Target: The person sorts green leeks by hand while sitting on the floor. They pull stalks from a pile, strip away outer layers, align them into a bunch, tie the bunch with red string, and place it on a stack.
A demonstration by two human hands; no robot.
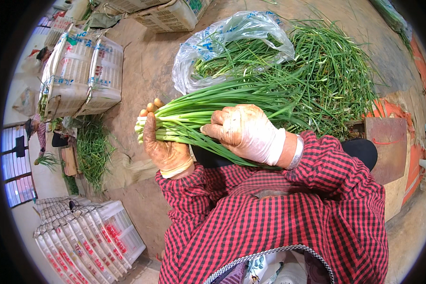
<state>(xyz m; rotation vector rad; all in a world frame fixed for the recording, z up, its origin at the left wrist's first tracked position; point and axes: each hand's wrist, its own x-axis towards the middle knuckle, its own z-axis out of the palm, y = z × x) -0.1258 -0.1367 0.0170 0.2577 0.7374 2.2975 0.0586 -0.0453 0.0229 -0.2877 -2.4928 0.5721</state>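
A bunch of long green chives (194, 113) lies across my lap, pale stem ends to the left and leaves trailing right. My left hand (163, 146), in a soiled light glove, is wrapped round the stem ends, with its fingertips showing on the far side. Over the middle of the bunch is my right hand (246, 130), also gloved, its fingers curled and the thumb and forefinger pressed against the outer stalks. Whether single stalks are pinched in it is hidden. The leaves run under my right wrist toward a heap of loose chives (326, 80).
Beyond the bunch lies a clear plastic bag (187, 61) with greens inside. White plastic crates (73, 71) stand at the left, with another crate (168, 16) at the top. Stacked crates (90, 236) fill the lower left. More greens (92, 151) lie near a person (40, 132). A wooden board (386, 149) is at right.
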